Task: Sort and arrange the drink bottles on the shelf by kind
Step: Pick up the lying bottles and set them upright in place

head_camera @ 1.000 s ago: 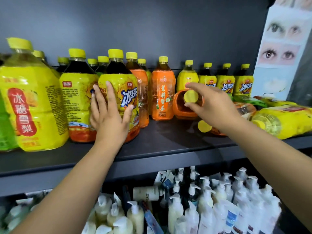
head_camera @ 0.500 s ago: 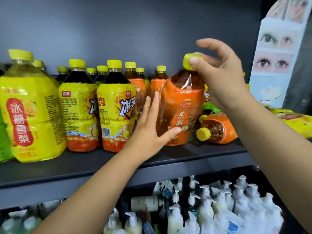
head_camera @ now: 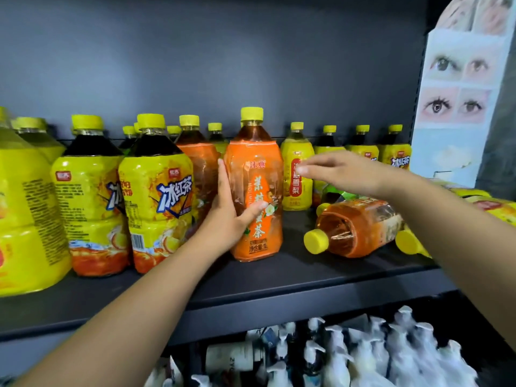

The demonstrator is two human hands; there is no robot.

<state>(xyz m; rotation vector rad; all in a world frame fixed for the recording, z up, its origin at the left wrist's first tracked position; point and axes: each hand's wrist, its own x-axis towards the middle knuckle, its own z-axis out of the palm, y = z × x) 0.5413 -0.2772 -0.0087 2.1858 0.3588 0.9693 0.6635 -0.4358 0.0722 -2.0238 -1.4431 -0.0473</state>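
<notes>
An orange jasmine-tea bottle with a yellow cap stands upright mid-shelf. My left hand holds its left side, fingers up along the label and thumb across the front. My right hand hovers just right of the bottle with loose fingers, holding nothing. Another orange bottle lies on its side to the right, cap toward me. A third orange bottle stands behind my left hand. Two yellow iced-tea bottles stand to the left.
A large yellow pear-drink bottle stands at far left, and small yellow bottles line the back. More yellow bottles lie at far right beside a cardboard display. White pump bottles fill the lower shelf under the dark shelf edge.
The orange bottle went from lying down, to tilted in both hands, to standing upright. My right hand let go of its cap and dropped to the right; my left hand stays on it.
</notes>
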